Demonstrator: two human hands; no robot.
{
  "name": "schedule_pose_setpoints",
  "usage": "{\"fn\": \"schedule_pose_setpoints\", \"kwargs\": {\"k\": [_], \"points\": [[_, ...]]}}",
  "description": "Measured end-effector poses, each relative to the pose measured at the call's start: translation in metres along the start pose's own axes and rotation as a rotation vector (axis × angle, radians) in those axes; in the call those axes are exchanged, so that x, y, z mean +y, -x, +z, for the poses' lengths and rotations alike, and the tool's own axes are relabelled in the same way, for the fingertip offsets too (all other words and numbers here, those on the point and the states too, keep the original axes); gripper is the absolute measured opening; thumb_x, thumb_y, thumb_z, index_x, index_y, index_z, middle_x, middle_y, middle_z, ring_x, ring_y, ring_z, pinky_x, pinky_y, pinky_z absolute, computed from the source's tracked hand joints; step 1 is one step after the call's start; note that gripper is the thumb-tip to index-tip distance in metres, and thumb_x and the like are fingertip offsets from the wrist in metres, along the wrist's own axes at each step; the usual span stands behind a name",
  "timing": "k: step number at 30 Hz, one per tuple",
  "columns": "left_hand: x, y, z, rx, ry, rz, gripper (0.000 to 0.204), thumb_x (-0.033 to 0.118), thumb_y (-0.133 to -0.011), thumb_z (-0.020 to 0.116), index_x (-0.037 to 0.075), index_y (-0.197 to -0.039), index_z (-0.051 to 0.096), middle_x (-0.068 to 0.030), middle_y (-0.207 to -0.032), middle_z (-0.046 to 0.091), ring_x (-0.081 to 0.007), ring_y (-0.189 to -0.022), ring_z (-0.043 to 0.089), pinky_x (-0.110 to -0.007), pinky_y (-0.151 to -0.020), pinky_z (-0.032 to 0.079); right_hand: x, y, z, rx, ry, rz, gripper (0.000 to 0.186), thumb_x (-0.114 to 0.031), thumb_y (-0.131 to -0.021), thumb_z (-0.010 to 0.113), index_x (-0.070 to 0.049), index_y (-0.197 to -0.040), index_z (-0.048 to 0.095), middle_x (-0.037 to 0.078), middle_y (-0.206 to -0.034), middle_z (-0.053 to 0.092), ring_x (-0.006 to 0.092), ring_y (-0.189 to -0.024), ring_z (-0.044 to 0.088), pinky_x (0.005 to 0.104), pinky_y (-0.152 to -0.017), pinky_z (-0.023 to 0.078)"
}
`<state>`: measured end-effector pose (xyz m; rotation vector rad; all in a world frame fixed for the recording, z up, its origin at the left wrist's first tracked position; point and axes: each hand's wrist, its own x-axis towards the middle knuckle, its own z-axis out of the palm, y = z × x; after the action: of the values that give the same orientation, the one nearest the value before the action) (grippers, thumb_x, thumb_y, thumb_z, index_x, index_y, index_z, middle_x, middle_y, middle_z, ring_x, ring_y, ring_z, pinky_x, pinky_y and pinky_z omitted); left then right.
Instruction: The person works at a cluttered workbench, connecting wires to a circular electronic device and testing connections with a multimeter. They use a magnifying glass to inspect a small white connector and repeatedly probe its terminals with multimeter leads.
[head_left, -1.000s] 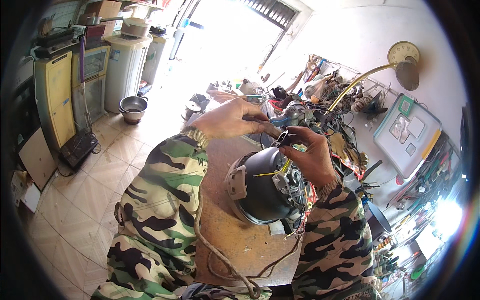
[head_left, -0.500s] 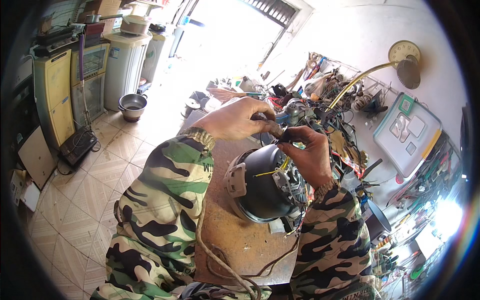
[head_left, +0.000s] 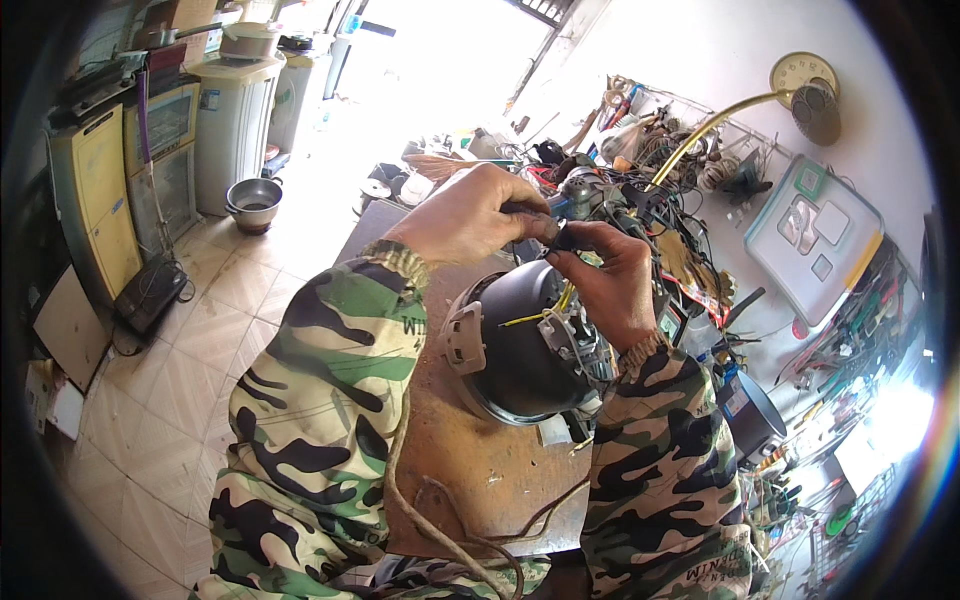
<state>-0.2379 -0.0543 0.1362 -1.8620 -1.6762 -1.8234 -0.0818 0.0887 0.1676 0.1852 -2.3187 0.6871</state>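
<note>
Both hands meet above a dark, rounded appliance body (head_left: 530, 345) that lies on its side on the brown worktable (head_left: 490, 490). Fingers of my left hand (head_left: 475, 215) pinch one side of a small dark part, mostly hidden by the fingertips. From the other side my right hand (head_left: 610, 275) pinches at the same spot with thumb and forefinger. A beige plastic handle (head_left: 465, 338) sits on the body's left side. Yellow wires (head_left: 535, 318) stick out of its upper face, beside a metal bracket (head_left: 565, 340) under my right hand.
A brown cord (head_left: 440, 525) loops over the near table. Tools and cables (head_left: 690, 170) heap up behind and to the right, under a gold-necked lamp (head_left: 720, 125). On the tiled floor at left stands a metal pot (head_left: 254, 205), near yellow cabinets (head_left: 95, 200).
The view has shifted slightly, so the whole scene sits a bit higher and more to the left. Both hands keep pinching at the same place, with only small finger movement.
</note>
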Motion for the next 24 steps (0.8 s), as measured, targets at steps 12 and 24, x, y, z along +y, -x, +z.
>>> {"fn": "schedule_pose_setpoints", "kwargs": {"k": [12, 24], "points": [[0.035, 0.014, -0.025, -0.217, -0.134, -0.428, 0.056, 0.024, -0.086, 0.074, 0.0, -0.132, 0.054, -0.0137, -0.104, 0.068, -0.0164, -0.084, 0.066, -0.029, -0.073, 0.052, -0.021, 0.03, -0.048, 0.112, 0.184, 0.064, 0.038, -0.013, -0.082, 0.076, 0.006, -0.113, 0.066, 0.017, -0.104, 0.072, 0.0213, -0.101, 0.068, 0.0335, -0.092, 0.051], [0.141, 0.078, -0.084, 0.376, -0.279, -0.184, 0.041, 0.03, -0.093, 0.065, 0.002, -0.122, 0.063, -0.009, -0.109, 0.067, -0.014, -0.098, 0.063, -0.027, -0.082, 0.052, -0.008, 0.21, -0.096, 0.488, 0.038, 0.347, 0.021, -0.002, -0.087, 0.067, 0.003, -0.108, 0.063, 0.009, -0.099, 0.068, 0.0148, -0.093, 0.063, 0.0297, -0.085, 0.05]]}}
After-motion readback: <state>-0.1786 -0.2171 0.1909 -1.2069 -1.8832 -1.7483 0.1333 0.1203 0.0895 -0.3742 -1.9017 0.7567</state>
